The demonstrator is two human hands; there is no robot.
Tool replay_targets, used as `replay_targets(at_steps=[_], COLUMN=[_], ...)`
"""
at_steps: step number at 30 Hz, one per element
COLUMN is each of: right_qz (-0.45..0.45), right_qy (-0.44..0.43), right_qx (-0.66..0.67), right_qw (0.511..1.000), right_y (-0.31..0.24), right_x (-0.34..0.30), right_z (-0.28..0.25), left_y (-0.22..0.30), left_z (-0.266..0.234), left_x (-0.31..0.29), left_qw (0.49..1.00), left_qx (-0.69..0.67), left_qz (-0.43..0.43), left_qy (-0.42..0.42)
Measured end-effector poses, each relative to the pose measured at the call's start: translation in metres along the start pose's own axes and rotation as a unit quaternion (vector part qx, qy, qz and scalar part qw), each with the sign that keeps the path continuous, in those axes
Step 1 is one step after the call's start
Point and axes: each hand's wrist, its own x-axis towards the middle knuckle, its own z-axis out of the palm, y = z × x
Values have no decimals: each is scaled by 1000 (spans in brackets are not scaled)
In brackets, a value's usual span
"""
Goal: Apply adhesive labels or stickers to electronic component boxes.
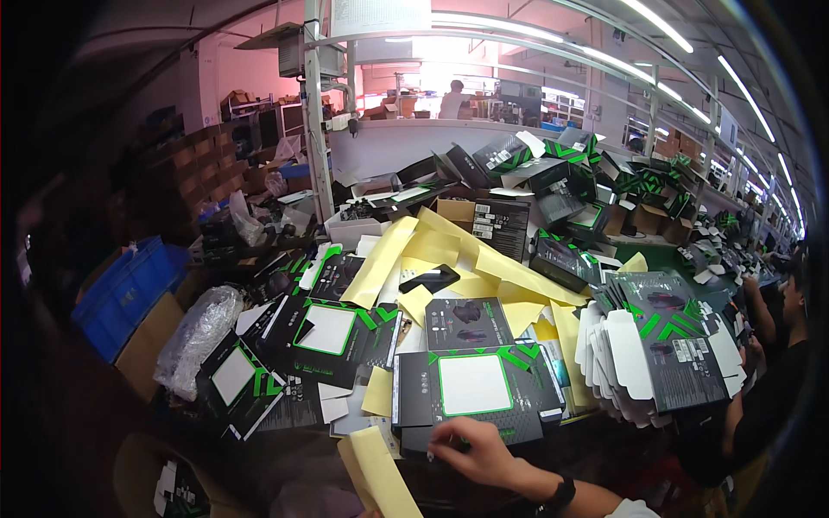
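The carton (475, 384) lies flat before the right hand (473, 449), whose fingers curl at its near edge; grip unconfirmed. The left hand (370, 514) barely shows; state indeterminate. Carton presumably light, semi-stiff, slick, crease-prone: hold opposite edges.

The right hand (477, 449), fingers curled, is at the near edge of a flat black-green box (528, 401).

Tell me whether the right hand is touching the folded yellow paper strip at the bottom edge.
Apart. The head view shows a dark gap between the right hand and the right edge of the yellow paper strip.
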Motion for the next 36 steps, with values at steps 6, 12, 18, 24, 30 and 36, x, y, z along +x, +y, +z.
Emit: replay_targets(at_steps=[6, 12, 18, 24, 30, 36], right_qz=[38, -28, -144, -19, -42, -104], right_qy=[-50, -96, -47, -95, -106, 120], right_qx=[-26, -156, -350, -425, -251, -71], right_qw=[998, 983, 925, 900, 961, 985], right_y=[18, 15, 27, 0, 1, -66], right_x=[13, 20, 20, -6, -3, -3], right_z=[2, 2, -16, -28, -57, -93], left_y=[11, 9, 8, 10, 4, 10], left_z=[24, 13, 18, 22, 20, 29], left_x=[-8, -6, -5, -1, 0, -9], left_qw=[999, 999, 1000, 998, 1000, 991], left_qx=[-3, 10, -18, -50, 16, 97], left_qz=[36, 29, 24, 17, 21, 28], left_qy=[6, -18, 5, 37, 9, 85])
